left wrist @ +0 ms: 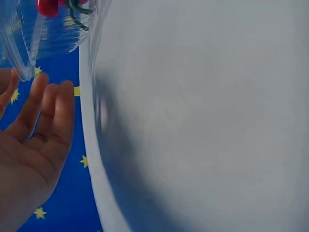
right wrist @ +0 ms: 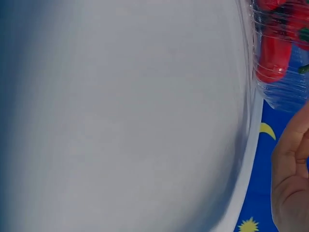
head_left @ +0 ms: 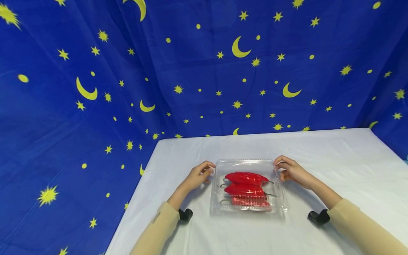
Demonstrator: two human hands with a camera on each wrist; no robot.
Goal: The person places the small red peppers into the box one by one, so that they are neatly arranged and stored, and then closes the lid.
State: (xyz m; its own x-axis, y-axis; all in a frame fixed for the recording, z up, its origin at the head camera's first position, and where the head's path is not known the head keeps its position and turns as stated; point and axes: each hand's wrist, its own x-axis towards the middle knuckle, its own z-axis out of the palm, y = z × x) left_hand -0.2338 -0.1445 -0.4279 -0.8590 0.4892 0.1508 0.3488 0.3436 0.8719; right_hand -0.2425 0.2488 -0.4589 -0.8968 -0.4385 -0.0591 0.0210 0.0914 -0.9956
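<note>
A clear plastic clamshell box (head_left: 220, 191) lies on the table with several long red peppers (head_left: 245, 179) inside, their green stems pointing to both sides. At the box's far left corner, my left hand (head_left: 199, 174) pinches the rim between thumb and fingers. In the left wrist view the corner sits by the thumb and index finger, the other fingers (left wrist: 63, 116) spread out. My right hand (head_left: 294, 173) grips the far right corner with bent fingers. The right wrist view cuts off most of that hand (right wrist: 292, 179), just below the box wall (right wrist: 280, 99).
A white cloth (head_left: 248, 233) covers the table. Blue curtains (head_left: 204, 71) with yellow stars and moons stand behind it and along the left and right sides. Dark wrist-camera mounts (head_left: 318, 217) hang under both beige sleeves (head_left: 357, 221).
</note>
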